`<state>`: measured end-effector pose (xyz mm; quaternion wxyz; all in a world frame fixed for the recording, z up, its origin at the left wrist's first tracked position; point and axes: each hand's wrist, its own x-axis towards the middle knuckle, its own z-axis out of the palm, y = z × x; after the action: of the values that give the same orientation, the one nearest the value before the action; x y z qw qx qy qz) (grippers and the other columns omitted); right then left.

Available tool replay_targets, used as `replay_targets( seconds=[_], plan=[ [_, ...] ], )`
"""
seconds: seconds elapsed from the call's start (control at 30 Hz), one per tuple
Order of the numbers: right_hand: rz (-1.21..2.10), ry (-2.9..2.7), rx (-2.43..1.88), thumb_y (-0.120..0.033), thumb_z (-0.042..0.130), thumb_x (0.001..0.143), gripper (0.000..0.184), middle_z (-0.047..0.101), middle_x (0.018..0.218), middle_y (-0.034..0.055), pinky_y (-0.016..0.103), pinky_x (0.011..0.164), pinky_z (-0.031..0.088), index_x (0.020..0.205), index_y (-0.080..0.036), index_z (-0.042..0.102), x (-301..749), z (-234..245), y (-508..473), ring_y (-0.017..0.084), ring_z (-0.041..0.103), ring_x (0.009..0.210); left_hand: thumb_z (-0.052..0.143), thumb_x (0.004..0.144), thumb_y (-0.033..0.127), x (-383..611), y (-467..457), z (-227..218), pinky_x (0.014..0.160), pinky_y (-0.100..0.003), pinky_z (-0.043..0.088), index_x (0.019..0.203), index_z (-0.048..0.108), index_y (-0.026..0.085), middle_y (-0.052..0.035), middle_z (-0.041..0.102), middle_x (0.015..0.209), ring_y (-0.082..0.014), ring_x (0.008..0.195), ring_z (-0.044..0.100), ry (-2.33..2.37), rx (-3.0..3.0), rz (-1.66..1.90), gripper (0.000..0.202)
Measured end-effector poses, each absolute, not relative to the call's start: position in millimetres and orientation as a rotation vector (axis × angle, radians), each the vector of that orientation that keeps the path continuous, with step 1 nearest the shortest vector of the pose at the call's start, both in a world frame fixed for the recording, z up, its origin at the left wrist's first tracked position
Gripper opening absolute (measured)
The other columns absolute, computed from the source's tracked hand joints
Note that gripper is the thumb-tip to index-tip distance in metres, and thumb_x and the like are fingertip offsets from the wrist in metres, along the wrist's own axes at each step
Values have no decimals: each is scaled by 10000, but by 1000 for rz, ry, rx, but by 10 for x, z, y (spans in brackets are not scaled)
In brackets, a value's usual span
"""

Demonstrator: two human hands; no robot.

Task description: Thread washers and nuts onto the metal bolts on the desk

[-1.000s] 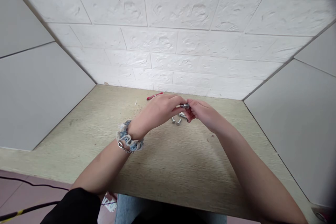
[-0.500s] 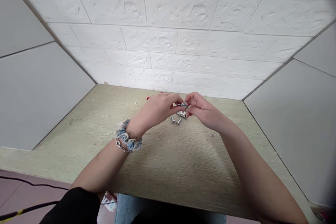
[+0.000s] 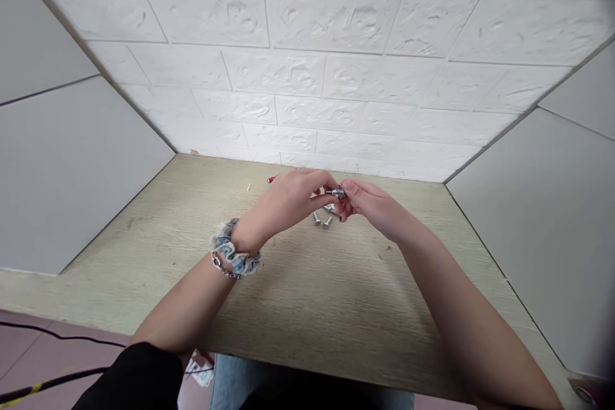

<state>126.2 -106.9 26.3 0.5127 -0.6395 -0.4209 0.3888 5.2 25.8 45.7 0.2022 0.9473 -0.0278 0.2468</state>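
Observation:
My left hand (image 3: 295,202) pinches a small shiny metal bolt (image 3: 336,192) between thumb and fingers, above the back middle of the table. The bolt lies roughly sideways, and my right hand (image 3: 369,202) grips its right end with thumb and curled fingertips. Fingers hide part of it, so I cannot tell whether a nut sits on it. Just below the hands, two loose silver screws (image 3: 327,222) rest on the wood. More metal pieces (image 3: 330,209) show between them and my fingers, partly covered.
A red item (image 3: 271,179) peeks out behind my left hand. The pale wooden table (image 3: 307,307) meets a white brick-pattern wall (image 3: 298,70) at the back, with grey-white panels on both sides. Black cables (image 3: 57,379) run at lower left.
My right hand has turned and its fingers have closed round the bolt's right end, with the thumb now on top. My left hand has stayed nearly still.

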Motion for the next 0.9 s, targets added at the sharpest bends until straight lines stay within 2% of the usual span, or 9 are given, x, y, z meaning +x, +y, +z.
replay_targets(
  seconds=[0.2, 0.33, 0.5, 0.6, 0.73, 0.9],
  plan=[
    [875, -1138, -1562, -403, 378, 891, 241, 530, 809, 19, 306, 700, 434, 919, -189, 485, 1279, 306, -1109, 120, 522, 701, 558, 816, 281, 45, 259, 463, 589, -198, 394, 863, 606, 182, 14, 647, 763, -87, 677, 571, 2, 2593, 649, 119],
    [842, -1170, -1513, -251, 455, 841, 74, 497, 782, -7, 302, 692, 426, 898, -211, 429, 1299, 299, -1109, 116, 510, 696, 585, 796, 294, 55, 260, 454, 591, -208, 393, 857, 611, 180, 8, 649, 761, -93, 668, 568, 22, 2587, 629, 132],
    [833, -1086, -1490, -139, 470, 768, 158, 513, 697, -31, 292, 666, 410, 877, -224, 394, 1309, 294, -1111, 125, 522, 680, 585, 797, 284, 61, 251, 446, 613, -216, 403, 857, 616, 183, 10, 649, 749, -95, 674, 571, 18, 2580, 643, 121],
    [880, -967, -1505, -246, 447, 816, 70, 538, 706, -15, 296, 639, 412, 877, -215, 434, 1313, 274, -1091, 130, 532, 646, 583, 799, 281, 62, 251, 440, 620, -216, 410, 859, 611, 178, 6, 644, 754, -97, 686, 573, -2, 2575, 680, 122],
    [955, -948, -1519, -528, 363, 856, 392, 575, 702, 38, 301, 607, 415, 795, -175, 523, 1301, 224, -1047, 137, 522, 602, 575, 807, 264, 66, 259, 430, 654, -217, 418, 848, 595, 173, 6, 633, 765, -97, 721, 573, -73, 2600, 702, 102],
    [974, -989, -1497, -541, 360, 862, 422, 543, 668, 30, 294, 630, 428, 789, -165, 539, 1270, 228, -1053, 131, 517, 622, 565, 817, 268, 69, 262, 436, 673, -223, 416, 840, 594, 178, 15, 626, 747, -96, 718, 566, -101, 2617, 713, 97]
  ],
)
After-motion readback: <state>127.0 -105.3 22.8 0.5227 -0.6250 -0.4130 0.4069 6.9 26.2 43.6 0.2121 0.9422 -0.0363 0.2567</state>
